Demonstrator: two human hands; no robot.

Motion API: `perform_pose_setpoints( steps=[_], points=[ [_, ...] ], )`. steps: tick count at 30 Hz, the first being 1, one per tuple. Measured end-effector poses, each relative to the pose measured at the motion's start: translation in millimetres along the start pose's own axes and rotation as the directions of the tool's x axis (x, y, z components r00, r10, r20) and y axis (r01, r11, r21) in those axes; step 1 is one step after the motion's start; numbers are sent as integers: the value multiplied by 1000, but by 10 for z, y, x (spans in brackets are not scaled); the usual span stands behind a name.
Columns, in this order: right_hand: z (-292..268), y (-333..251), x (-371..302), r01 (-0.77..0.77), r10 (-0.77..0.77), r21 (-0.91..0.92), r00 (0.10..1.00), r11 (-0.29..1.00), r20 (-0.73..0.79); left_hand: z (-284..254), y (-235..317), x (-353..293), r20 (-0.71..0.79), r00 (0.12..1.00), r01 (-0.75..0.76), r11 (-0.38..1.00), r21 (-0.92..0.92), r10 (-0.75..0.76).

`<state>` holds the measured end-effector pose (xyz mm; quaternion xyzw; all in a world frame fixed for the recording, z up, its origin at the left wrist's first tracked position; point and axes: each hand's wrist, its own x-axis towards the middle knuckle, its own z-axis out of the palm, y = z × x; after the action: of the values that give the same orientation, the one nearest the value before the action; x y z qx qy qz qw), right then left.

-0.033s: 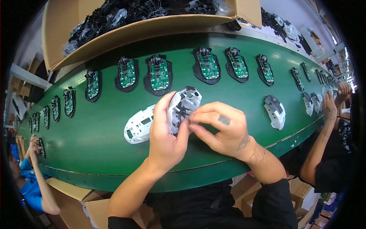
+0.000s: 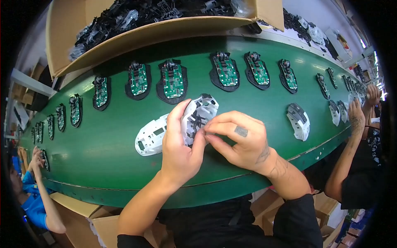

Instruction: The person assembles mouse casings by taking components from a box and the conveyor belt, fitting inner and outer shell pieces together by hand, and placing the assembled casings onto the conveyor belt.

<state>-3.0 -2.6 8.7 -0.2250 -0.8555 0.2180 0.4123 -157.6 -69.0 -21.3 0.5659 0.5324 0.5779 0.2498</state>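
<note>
The left hand [image 2: 180, 153] is clamping the white mouse shell [image 2: 199, 115] by its rim at centre while the right hand [image 2: 242, 142] is pinching its edge; light, thin, probably brittle. Circuit boards [image 2: 172, 79] are lying at twelve o'clock.

A green conveyor belt [image 2: 103, 136] curves across the view from 9 to 3 o'clock. Behind it, at 12 o'clock, a tilted cardboard box [image 2: 165, 31] holds black parts. More cardboard boxes [image 2: 82, 219] stand beneath the belt at 7 o'clock. Bright light glares at 2 o'clock.
</note>
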Motion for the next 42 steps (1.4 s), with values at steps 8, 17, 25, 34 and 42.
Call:
perform_pose_setpoints(
  steps=[8, 17, 25, 34, 42],
  points=[
    [-6, -36, -3, -25, 17, -118, 998, 993, -68, -34, 57, -34, 63, 997, -59, 990, 132, 51],
    [63, -75, 4, -42, 14, -191, 989, 981, -145, -35, 26, -9, 20, 994, -109, 985, 130, 107],
    [79, -64, 1, 8, -39, -266, 993, 964, -114, -80, 4, -51, 84, 996, 36, 994, -99, -28],
    [133, -40, 0, 33, -57, -245, 994, 969, -91, -95, 63, -66, 136, 988, 97, 987, -129, -79],
    [165, -55, 17, 29, -58, -288, 994, 957, -95, -166, 52, -59, 153, 982, 131, 984, -117, -112]
  ],
)
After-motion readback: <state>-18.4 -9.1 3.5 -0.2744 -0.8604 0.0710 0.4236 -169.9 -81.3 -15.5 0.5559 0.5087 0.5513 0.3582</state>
